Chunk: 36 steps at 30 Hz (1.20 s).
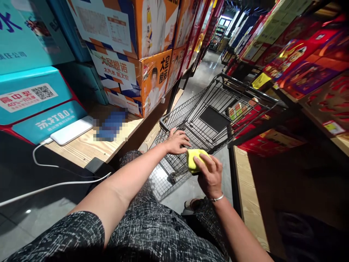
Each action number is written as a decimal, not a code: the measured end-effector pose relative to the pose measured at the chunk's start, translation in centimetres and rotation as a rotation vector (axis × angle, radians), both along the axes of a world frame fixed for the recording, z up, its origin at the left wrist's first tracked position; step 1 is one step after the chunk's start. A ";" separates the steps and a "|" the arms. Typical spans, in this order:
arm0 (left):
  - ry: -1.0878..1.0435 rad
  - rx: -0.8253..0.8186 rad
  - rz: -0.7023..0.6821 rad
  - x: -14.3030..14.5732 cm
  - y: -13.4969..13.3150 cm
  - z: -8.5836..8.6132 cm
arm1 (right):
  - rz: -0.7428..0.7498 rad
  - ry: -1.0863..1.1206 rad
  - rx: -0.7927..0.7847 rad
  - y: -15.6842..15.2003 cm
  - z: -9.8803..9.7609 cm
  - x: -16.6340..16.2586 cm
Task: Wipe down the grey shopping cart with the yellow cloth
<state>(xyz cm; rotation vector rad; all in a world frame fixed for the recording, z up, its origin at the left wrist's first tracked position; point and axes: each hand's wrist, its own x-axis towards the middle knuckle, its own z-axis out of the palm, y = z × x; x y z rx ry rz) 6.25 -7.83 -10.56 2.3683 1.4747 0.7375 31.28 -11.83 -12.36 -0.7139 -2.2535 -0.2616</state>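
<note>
A black wire shopping cart [218,105] stands in the aisle in front of me, tipped in the view. My left hand [177,141] grips the cart's near rim with curled fingers. Just to its right, my right hand [209,174] is closed on a folded yellow cloth [195,159] and presses it against the same rim. A silver bracelet [216,198] sits on my right wrist. My lap, in dark patterned fabric, fills the bottom of the view.
Orange drink cartons [152,80] and teal boxes [32,98] are stacked on a wooden shelf at left, with a white power bank [72,130] and its cable. Red gift boxes [300,69] line the right shelves. The glossy grey aisle floor [207,69] runs ahead.
</note>
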 end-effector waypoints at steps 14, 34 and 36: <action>-0.106 -0.140 -0.085 2.9 -0.3 0.1 | -0.227 -0.007 -0.090 16.6 0.2 8.0; -0.062 -0.065 0.048 0.4 3.8 -0.7 | -0.044 0.314 -0.062 3.7 -4.7 -2.3; -0.069 -0.056 0.050 0.5 3.8 -0.7 | -0.047 0.287 0.000 3.6 -5.5 -2.7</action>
